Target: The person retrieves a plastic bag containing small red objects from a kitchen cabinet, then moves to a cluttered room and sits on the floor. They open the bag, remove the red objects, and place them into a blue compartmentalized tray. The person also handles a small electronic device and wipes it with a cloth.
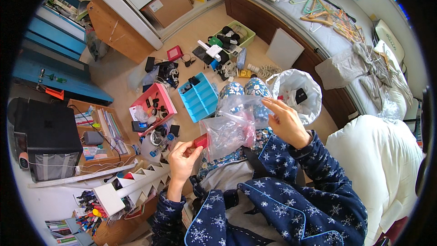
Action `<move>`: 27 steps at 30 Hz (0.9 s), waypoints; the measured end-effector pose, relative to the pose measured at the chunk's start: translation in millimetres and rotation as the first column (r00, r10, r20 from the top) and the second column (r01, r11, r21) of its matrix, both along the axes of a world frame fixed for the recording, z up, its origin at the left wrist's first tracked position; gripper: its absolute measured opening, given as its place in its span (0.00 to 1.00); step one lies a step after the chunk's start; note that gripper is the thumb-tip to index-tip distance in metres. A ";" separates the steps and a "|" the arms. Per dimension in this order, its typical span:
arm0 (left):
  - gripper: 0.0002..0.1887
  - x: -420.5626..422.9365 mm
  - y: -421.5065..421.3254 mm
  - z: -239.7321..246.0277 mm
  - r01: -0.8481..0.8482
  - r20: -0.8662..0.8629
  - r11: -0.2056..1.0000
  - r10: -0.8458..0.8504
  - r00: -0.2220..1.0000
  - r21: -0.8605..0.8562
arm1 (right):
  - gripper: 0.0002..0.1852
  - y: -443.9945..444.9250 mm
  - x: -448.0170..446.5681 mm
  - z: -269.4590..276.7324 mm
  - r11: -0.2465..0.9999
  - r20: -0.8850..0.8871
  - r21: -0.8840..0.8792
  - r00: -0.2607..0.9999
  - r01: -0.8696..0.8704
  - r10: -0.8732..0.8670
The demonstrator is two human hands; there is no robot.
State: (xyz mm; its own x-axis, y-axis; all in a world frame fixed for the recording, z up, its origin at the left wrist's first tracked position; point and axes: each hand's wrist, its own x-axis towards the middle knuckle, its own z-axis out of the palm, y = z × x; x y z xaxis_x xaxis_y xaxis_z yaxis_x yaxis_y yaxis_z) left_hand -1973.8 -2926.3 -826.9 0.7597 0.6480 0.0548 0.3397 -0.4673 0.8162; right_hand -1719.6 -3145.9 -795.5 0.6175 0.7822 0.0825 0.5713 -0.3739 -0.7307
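Between the thumb and fingers of my left hand (pixel 184 157) is a small red object (pixel 201 140), close against the edge of a clear zip bag (pixel 222 136). The crumpled bag lies over my lap, with pinkish-red plastic (pixel 250 131) showing at its right end. My right hand (pixel 288 121) pinches a second stretch of clear plastic (pixel 244 101) at its upper right edge. Whether this is part of the same bag I cannot tell. Beyond my knees, a blue compartment tray (pixel 199 97) rests on the floor with a few dark items in its far left compartments.
A white-lined bin (pixel 315 89) stands right of my knees. To the left is a pink box (pixel 169 100) of small parts. Cables and electronics lie around a green basket (pixel 251 39). A bed (pixel 367 90) with hangers runs along the right; a black printer (pixel 51 130) stands left.
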 end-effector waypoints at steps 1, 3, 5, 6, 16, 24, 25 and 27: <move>0.12 1.6 -0.3 4.2 0.037 -0.033 0.994 -0.034 0.999 0.100 | 0.22 0.7 -1.1 -0.8 1.000 0.007 0.005 1.000 -0.016 0.016; 0.12 9.4 -1.9 9.3 0.207 -0.140 0.936 -0.173 0.975 0.284 | 0.23 0.7 -3.4 -3.0 0.999 0.020 -0.004 0.999 -0.033 0.033; 0.13 21.6 -7.8 11.7 0.286 -0.232 0.918 -0.225 0.946 0.274 | 0.23 0.7 -5.0 -5.3 0.999 0.078 0.009 0.996 -0.038 0.037; 0.13 28.6 -10.3 13.7 0.269 -0.268 0.945 -0.215 0.939 0.185 | 0.23 0.3 -5.8 -5.9 0.999 0.062 0.027 0.997 -0.041 0.039; 0.15 69.4 -15.2 106.3 0.098 0.054 0.917 -0.084 0.995 -0.387 | 0.26 1.1 -15.9 13.2 0.997 0.128 -0.064 0.991 0.034 -0.026; 0.15 136.9 -55.3 43.3 0.102 -0.034 0.922 -0.123 0.992 -0.373 | 0.29 4.4 -48.2 19.6 0.986 0.497 -0.138 0.855 -0.094 0.151; 0.15 137.7 -57.5 34.9 0.154 -0.014 0.957 -0.162 0.987 -0.245 | 0.28 4.5 -51.7 19.3 0.990 0.441 -0.094 0.887 -0.108 0.139; 0.14 144.1 -68.1 13.7 0.221 0.112 0.974 -0.226 0.968 0.054 | 0.25 5.3 -58.5 19.6 0.990 0.376 -0.048 0.916 -0.134 0.142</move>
State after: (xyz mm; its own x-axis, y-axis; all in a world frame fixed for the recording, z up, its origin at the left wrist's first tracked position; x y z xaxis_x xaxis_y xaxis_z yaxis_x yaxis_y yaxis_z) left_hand -1829.7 -2994.4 -813.2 0.8718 0.4580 0.1739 0.1270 -0.5541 0.8227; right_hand -1778.2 -3140.6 -775.9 0.4293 0.8615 0.2712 0.8500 -0.2839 -0.4436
